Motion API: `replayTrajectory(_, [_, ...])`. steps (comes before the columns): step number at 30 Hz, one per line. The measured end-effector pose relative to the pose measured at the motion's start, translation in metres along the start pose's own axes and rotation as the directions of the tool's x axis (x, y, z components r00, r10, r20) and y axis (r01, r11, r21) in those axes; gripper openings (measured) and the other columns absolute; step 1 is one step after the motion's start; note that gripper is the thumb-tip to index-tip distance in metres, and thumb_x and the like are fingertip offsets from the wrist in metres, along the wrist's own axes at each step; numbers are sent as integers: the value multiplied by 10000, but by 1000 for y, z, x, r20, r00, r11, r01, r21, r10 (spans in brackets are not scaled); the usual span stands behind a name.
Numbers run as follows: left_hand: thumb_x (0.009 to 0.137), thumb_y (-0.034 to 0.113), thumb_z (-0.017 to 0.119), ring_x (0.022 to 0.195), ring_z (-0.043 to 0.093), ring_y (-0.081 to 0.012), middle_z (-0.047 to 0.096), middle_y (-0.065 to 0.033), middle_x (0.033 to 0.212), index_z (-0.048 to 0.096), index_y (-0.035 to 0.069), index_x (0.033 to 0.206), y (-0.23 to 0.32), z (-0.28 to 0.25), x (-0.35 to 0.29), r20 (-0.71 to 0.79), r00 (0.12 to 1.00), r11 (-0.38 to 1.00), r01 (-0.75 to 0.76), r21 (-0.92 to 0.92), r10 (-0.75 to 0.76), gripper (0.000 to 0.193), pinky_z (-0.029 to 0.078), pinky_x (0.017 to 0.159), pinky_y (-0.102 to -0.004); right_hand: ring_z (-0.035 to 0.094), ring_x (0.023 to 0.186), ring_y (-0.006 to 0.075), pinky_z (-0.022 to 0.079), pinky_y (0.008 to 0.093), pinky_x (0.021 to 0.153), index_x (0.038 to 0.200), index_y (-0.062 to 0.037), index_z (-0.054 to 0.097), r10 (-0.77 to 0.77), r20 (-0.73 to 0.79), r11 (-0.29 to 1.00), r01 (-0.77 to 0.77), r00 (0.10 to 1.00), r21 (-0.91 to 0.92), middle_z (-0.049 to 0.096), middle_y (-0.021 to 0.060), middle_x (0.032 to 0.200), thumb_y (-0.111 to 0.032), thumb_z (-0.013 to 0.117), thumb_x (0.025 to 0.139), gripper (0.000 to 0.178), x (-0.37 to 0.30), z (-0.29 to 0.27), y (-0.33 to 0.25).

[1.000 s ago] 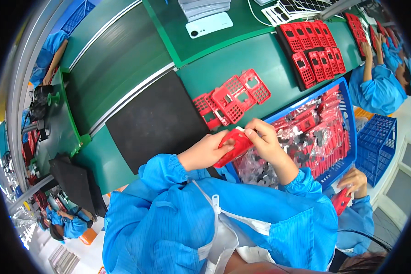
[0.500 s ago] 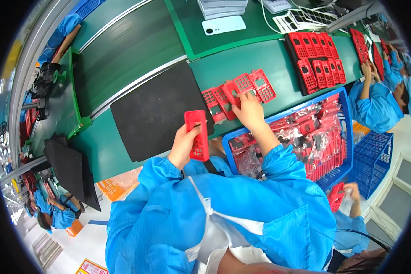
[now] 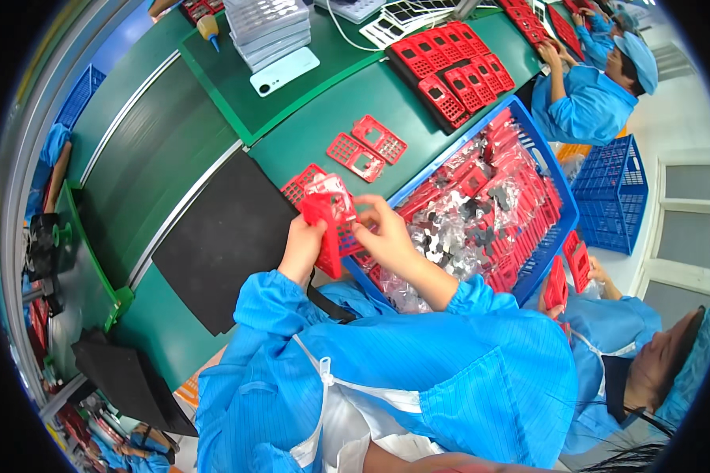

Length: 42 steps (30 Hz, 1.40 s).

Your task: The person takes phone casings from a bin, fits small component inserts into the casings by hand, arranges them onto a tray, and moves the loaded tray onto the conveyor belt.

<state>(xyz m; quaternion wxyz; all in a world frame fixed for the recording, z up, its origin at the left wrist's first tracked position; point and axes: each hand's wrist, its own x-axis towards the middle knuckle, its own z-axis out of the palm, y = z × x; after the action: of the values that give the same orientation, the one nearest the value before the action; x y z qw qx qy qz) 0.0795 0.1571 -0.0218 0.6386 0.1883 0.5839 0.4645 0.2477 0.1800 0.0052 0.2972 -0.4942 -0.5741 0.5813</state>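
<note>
We gripped a red casing [image 3: 329,254] in our left hand [image 3: 298,246], while the fingers of our right hand [image 3: 386,236] were closed on a perforated red frame [image 3: 342,211] against it. We held both pieces above the table's [image 3: 315,126] near edge, between the black mat [image 3: 213,236] and the blue crate [image 3: 543,158], with two loose frames [image 3: 353,156] lying farther back.

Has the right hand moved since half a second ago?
Yes. Against the blue crate, the right hand has drawn back toward the wearer, from the loose red frames on the table to the red piece in the left hand.
</note>
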Motion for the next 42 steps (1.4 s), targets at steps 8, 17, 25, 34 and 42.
replayTrajectory(8, [827,90,572,859,614,-431,640,-257,905,610,22,1045,9,9,-34,413,910,618,-343,707,32,231,505,734,-461,600,808,365,480,442,661,834,-45,584,-238,299,728,373,924,-576,584,171,832,-201,531,916,184,-5,-49,-10])
replayTrajectory(17, [918,57,522,871,674,-211,671,-106,987,565,10,1159,15,-125,-69,-498,863,994,-39,102,85,248,553,778,-327,565,946,306,442,424,806,941,-82,631,-259,88,582,228,962,-780,611,92,972,-208,685,784,208,15,-74,21])
replayTrajectory(25, [973,118,466,931,619,-161,629,-64,1117,520,38,1277,-23,-259,-61,-569,776,959,-264,102,274,319,504,818,-305,563,967,327,456,409,843,981,-47,626,-444,449,697,614,775,-370,603,118,1005,-157,637,826,191,42,116,-17])
replayTrajectory(34, [916,156,538,1261,388,-433,389,-280,1399,304,-39,1420,-37,-375,-98,-600,539,722,-22,692,591,589,306,1080,-451,336,1343,361,273,508,1093,1262,-167,558,-366,674,428,759,642,-491,426,120,1413,-210,725,761,530,5,323,7])
replayTrajectory(42, [925,38,438,1309,353,-445,377,-295,1406,389,-68,1357,-12,-406,-50,-341,516,487,-177,855,786,448,299,1103,-456,392,1307,334,321,505,1052,1243,-121,553,-421,645,472,762,637,-443,430,131,1412,-196,700,766,505,20,400,15])
